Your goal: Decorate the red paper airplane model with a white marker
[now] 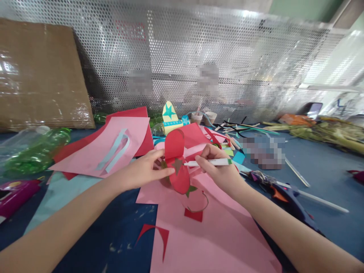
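Note:
My left hand (152, 167) pinches a red paper cutout (174, 144) with rounded lobes, thumb across its front. A dull green star (178, 165) shows at the middle of the cutout. My right hand (217, 163) is closed around a slim white marker (223, 162) with a green end. The marker's tip points left and meets or nearly meets the star's right edge; contact is unclear. Below the cutout, a green paper star (191, 190) lies by a drawn circle (206, 203) on pink paper (182, 235). What lies behind the cutout is partly hidden.
Red scraps (163, 235) lie in front. Pink sheets with pale blue strips (116, 149), a green plastic bottle (36, 153) and a purple tool (17, 197) are left. A dark blue glue gun (295, 201) lies right. Behind stand a star-decorated bottle (170, 127) and cups (210, 118).

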A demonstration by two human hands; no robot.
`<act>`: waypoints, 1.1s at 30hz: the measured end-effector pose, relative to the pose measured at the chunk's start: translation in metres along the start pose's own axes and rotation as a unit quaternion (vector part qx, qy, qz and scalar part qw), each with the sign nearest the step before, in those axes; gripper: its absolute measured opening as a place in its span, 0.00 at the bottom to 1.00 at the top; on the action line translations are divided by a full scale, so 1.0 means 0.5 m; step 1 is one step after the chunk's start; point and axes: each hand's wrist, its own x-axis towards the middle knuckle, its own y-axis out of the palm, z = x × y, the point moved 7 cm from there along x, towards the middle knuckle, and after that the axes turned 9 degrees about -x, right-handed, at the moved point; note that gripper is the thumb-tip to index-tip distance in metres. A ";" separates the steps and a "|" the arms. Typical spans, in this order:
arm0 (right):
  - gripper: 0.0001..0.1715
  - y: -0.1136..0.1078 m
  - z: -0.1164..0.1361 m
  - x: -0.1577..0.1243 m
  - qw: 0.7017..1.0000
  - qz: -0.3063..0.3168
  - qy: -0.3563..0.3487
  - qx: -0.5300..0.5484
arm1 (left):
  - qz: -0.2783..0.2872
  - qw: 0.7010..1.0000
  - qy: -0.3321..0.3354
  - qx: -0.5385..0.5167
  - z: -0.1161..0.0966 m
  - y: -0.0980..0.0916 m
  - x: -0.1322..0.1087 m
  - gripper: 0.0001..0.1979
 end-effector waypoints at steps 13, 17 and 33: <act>0.17 0.004 0.002 -0.001 1.000 0.009 0.002 -0.007 | 0.002 1.000 0.005 0.018 -0.003 -0.001 -0.001 0.26; 0.18 0.004 0.002 -0.002 1.000 0.010 0.003 -0.002 | 0.003 1.000 0.011 0.014 -0.004 0.000 -0.001 0.26; 0.16 0.006 0.008 -0.002 1.000 0.016 -0.002 -0.006 | 0.007 1.000 0.017 0.004 0.001 0.000 -0.001 0.26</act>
